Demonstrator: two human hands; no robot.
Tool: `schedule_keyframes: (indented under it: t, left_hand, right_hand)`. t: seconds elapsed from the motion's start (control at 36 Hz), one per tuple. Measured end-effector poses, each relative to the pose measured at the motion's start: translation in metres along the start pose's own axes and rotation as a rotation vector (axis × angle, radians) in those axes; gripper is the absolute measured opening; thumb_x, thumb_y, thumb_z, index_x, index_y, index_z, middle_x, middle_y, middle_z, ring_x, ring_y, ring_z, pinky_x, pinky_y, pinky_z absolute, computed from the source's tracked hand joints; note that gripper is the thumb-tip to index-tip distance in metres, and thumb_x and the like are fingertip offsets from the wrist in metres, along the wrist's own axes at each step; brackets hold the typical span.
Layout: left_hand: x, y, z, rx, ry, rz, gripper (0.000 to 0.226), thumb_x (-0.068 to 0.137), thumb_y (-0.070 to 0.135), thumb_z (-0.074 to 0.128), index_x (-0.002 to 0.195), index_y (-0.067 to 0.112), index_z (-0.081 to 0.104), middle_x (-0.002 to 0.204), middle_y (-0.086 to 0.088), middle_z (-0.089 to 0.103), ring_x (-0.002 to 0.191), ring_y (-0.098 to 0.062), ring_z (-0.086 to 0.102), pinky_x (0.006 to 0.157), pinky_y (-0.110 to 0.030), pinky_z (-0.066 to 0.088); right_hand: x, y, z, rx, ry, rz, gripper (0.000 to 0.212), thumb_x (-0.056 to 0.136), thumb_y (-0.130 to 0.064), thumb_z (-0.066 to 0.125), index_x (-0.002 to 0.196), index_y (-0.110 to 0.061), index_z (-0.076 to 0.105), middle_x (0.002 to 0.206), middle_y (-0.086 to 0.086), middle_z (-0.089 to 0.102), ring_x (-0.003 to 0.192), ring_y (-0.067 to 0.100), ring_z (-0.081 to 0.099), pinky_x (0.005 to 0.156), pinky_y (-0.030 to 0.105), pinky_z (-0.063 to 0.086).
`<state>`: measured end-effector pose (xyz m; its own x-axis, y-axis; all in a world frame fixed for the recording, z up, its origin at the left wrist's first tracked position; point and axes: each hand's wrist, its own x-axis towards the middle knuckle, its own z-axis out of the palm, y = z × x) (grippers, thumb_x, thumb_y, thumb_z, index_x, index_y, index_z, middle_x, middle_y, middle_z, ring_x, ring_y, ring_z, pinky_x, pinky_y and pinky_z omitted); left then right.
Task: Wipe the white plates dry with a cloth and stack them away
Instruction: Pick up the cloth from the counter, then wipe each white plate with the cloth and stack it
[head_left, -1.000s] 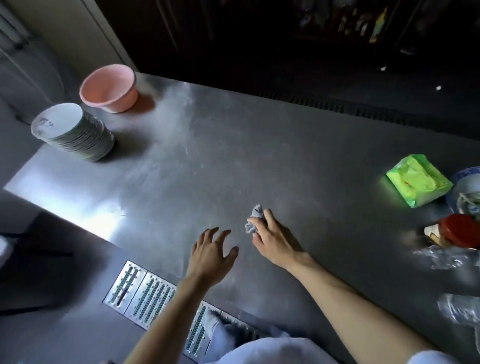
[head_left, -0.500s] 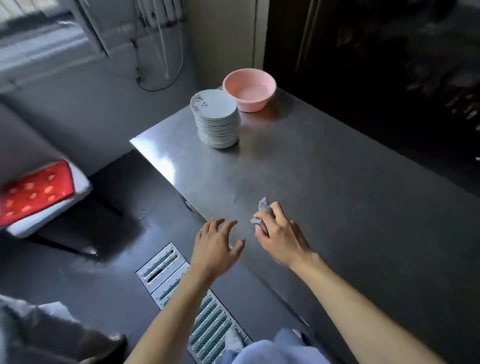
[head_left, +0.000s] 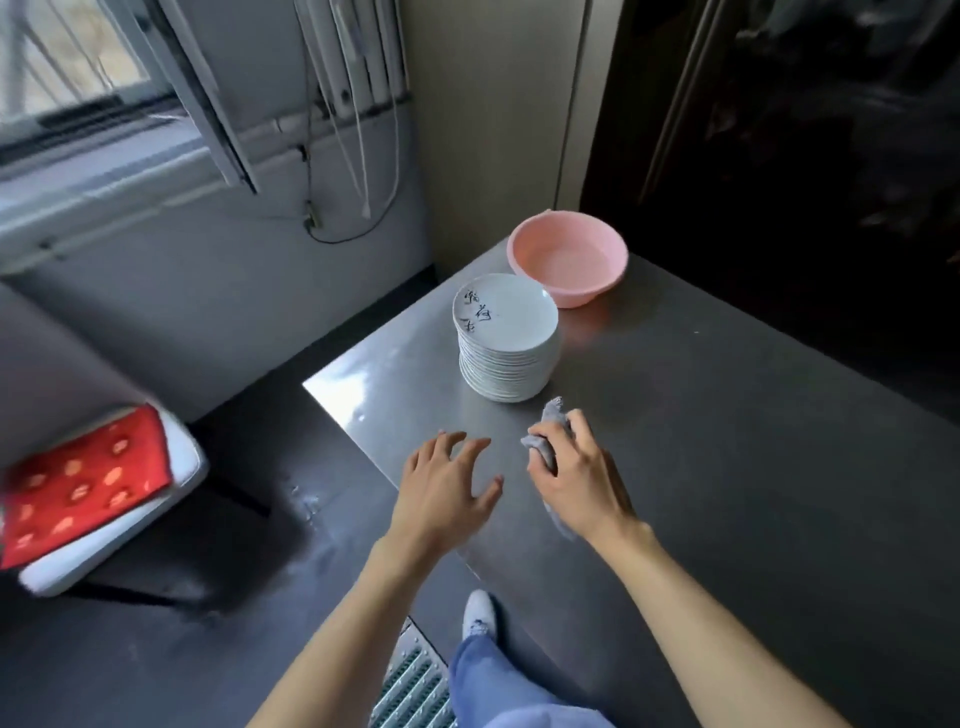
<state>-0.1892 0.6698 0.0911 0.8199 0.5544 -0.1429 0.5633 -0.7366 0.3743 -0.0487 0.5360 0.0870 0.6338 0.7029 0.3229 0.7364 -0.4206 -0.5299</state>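
Toward the far left corner of the steel counter (head_left: 727, 467), we are looking at a tall stack of white plates (head_left: 506, 338). They are shallow and glossy, their rims lining up in tight, even bands down the side. The top plate is facing up and showing dark brush-written characters near its left rim. A pink basin (head_left: 569, 260) is sitting just behind the stack; we cannot tell whether the two are touching.

Our right hand (head_left: 582, 478) is gripping a crumpled grey cloth (head_left: 548, 434), fingers curled round it, just in front of the stack and a little to its right. Our left hand (head_left: 447, 488) is hovering beside it with fingers spread and loose, holding nothing.

The stack is standing close to the counter's far edge, and the left hand is reaching in over the left edge, which is running diagonally back toward our leg. To the right of the right hand, a broad stretch of steel is spreading out toward the dark cabinets. Past the left edge the dark floor is dropping away, with a metal drain grate (head_left: 415, 686) beside our white shoe (head_left: 479, 616) and a red-cushioned stool (head_left: 83, 483) well apart on the left.
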Motion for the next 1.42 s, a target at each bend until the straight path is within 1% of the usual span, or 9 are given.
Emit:
schedule_keyframes:
  t: [0.17,0.31,0.47,0.56,0.72,0.92,1.06,1.17,1.42]
  left_hand:
    - [0.089,-0.033,-0.039,0.071,-0.009,0.068,0.057,0.099,0.055,0.051,0.152,0.034,0.048,0.156,-0.001,0.047,0.147,-0.022,0.036,0.119,-0.039,0.027]
    - [0.174,-0.050,-0.066,0.133,-0.024,0.150,0.056,0.099,0.049,0.055,0.152,0.032,0.049,0.155,-0.003,0.047,0.144,-0.027,0.041,0.116,-0.039,0.030]
    - [0.269,-0.060,-0.079,0.135,-0.128,0.239,0.056,0.100,0.047,0.053,0.153,0.032,0.045,0.158,-0.007,0.040,0.144,-0.031,0.039,0.116,-0.043,0.033]
    - [0.300,-0.065,-0.078,0.106,-0.193,0.288,0.057,0.100,0.044,0.052,0.155,0.031,0.041,0.159,-0.008,0.038,0.144,-0.031,0.039,0.116,-0.044,0.035]
    - [0.332,-0.075,-0.071,-0.050,-0.338,0.310,0.063,0.099,0.040,0.053,0.159,0.029,0.036,0.153,-0.006,0.040,0.139,-0.031,0.044,0.105,-0.046,0.048]
    - [0.340,-0.087,-0.058,-0.252,-0.375,0.349,0.053,0.099,0.030,0.057,0.151,0.020,0.049,0.147,-0.007,0.047,0.122,-0.031,0.060,0.101,-0.038,0.050]
    - [0.338,-0.092,-0.053,-0.319,-0.324,0.384,0.050,0.099,0.021,0.059,0.148,0.013,0.052,0.143,-0.011,0.055,0.129,-0.033,0.052,0.111,-0.036,0.041]
    - [0.334,-0.091,-0.053,-0.333,-0.277,0.388,0.049,0.098,0.020,0.059,0.146,0.010,0.053,0.142,-0.008,0.060,0.129,-0.030,0.047,0.110,-0.032,0.035]
    - [0.326,-0.098,-0.046,-0.449,-0.227,0.298,0.046,0.099,0.020,0.061,0.144,0.018,0.052,0.123,-0.003,0.067,0.124,-0.024,0.052,0.100,-0.037,0.048]
  right_hand:
    - [0.078,0.002,0.029,0.040,0.054,0.126,0.014,0.089,-0.015,0.065,0.103,-0.012,0.067,0.101,0.007,0.050,0.070,0.031,0.058,0.061,0.042,0.052]
    - [0.128,0.009,0.052,0.173,0.170,0.339,0.021,0.086,-0.009,0.067,0.107,-0.014,0.067,0.105,0.001,0.049,0.087,0.020,0.058,0.080,0.025,0.045]
    - [0.173,0.019,0.078,0.199,0.270,0.552,0.029,0.087,-0.012,0.066,0.115,-0.017,0.066,0.108,-0.001,0.048,0.093,0.004,0.048,0.087,0.008,0.031]
    - [0.185,0.025,0.089,0.170,0.259,0.654,0.033,0.088,-0.017,0.065,0.121,-0.020,0.062,0.111,-0.004,0.045,0.094,-0.001,0.043,0.087,0.010,0.029]
    - [0.189,0.026,0.104,0.126,0.242,0.858,0.036,0.090,-0.021,0.062,0.126,-0.025,0.059,0.114,-0.008,0.042,0.106,0.013,0.052,0.089,0.019,0.035]
    - [0.185,0.010,0.118,-0.038,0.348,0.980,0.030,0.088,-0.020,0.060,0.117,-0.026,0.061,0.116,-0.005,0.043,0.103,0.022,0.054,0.083,0.036,0.050]
    - [0.185,0.005,0.121,-0.011,0.371,1.041,0.031,0.090,-0.017,0.061,0.121,-0.020,0.062,0.117,0.002,0.046,0.103,0.026,0.057,0.087,0.032,0.047]
    - [0.188,0.001,0.121,0.010,0.389,1.075,0.032,0.091,-0.016,0.060,0.122,-0.019,0.062,0.120,0.004,0.046,0.103,0.026,0.058,0.090,0.031,0.046]
    - [0.187,0.003,0.122,0.028,0.419,1.055,0.028,0.088,-0.015,0.061,0.116,-0.018,0.063,0.112,0.001,0.046,0.099,0.024,0.057,0.085,0.026,0.043]
